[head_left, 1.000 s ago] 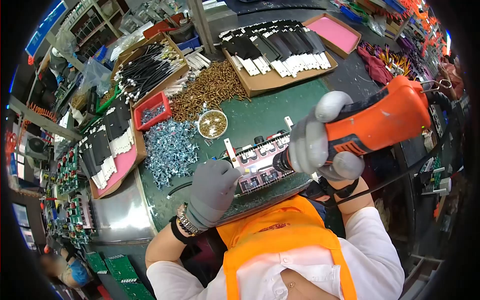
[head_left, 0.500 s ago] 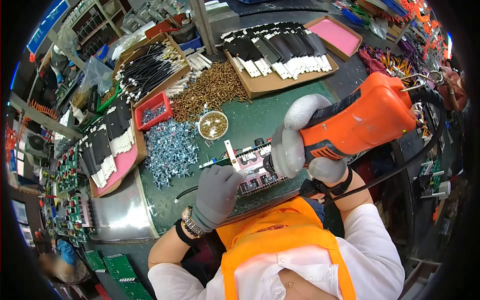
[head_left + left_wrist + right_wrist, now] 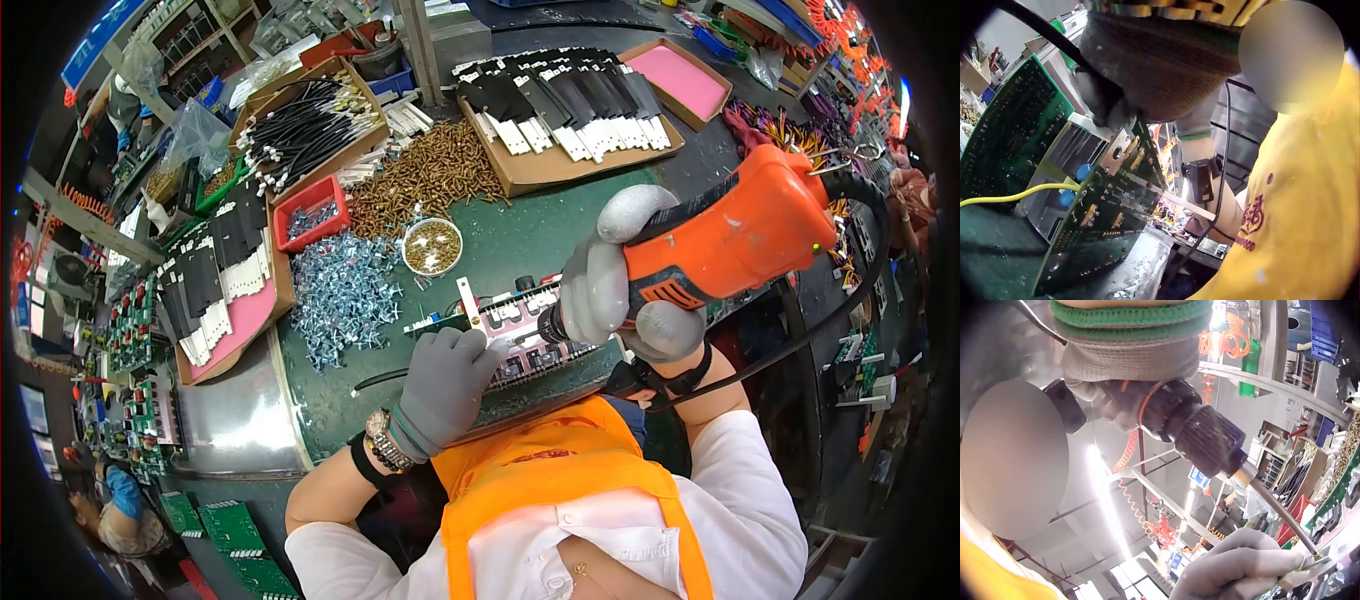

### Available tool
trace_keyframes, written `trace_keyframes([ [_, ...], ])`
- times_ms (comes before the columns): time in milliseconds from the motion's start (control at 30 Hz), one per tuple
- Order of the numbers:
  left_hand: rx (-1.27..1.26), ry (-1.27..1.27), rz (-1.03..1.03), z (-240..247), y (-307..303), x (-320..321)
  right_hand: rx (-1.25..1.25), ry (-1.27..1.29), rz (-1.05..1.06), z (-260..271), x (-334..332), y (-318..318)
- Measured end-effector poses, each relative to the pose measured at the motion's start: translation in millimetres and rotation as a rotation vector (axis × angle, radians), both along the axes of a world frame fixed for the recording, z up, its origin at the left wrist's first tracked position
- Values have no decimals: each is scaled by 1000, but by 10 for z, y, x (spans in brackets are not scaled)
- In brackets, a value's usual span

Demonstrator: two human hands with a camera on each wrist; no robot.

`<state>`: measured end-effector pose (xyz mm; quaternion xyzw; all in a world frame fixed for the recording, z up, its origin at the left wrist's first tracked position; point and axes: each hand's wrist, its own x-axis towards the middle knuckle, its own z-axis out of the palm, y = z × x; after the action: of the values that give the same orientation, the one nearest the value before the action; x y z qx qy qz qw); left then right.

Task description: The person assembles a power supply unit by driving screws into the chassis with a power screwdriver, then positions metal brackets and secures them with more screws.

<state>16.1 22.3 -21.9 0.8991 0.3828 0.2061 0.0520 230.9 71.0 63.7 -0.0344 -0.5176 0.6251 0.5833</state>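
Observation:
My gloved right hand (image 3: 600, 290) grips an orange corded electric drill (image 3: 730, 235), its black chuck (image 3: 1210, 440) pointing left and down at the board. In the right wrist view the long metal bit (image 3: 1285, 519) ends at a small silvery metal piece (image 3: 1317, 562). There my gloved left hand (image 3: 445, 385) pinches that piece between bent fingertips (image 3: 1291, 561). Under both hands lies the circuit board assembly (image 3: 515, 325), with dark components on a pinkish face. The left wrist view shows its green underside (image 3: 1104, 212) and a yellow wire (image 3: 1016, 197); the glove covers one end.
Beyond the board are a round tub of small brass parts (image 3: 432, 247), a heap of silvery metal pieces (image 3: 345, 295), a heap of brass fasteners (image 3: 430, 175) and a red bin (image 3: 310, 215). Cardboard trays (image 3: 590, 165) hold black-and-white strips. The drill's black cable (image 3: 790, 350) hangs at the right.
The drill has shifted left and down along the board, its bit staying by the left fingertips. More of the board's green left end shows beside my left hand.

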Motion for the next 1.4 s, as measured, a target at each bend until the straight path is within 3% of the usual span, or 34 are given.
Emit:
trace_keyframes([
  [200, 66, 35, 45, -32, -48, 29, 67, -70, 112, 42, -60, -22],
  [300, 64, 56, 44, -17, -46, 29, 131, 57, 119, -21, -151, -9],
  [400, 53, 99, 69, -23, -48, 53, 165, -123, 89, -63, -89, 24],
  [533, 57, 114, 58, -46, -29, 58, 114, -95, 91, 24, -256, 27],
  [567, 68, 82, 49, -82, -18, 64, -70, -163, 29, 112, -269, -73],
  [900, 45, -15, 6, -132, 12, 43, -36, -293, 4, 155, -423, -59],
  [1400, 96, 31, 27, -164, -12, 66, -8, -485, -108, 164, -322, -126],
])
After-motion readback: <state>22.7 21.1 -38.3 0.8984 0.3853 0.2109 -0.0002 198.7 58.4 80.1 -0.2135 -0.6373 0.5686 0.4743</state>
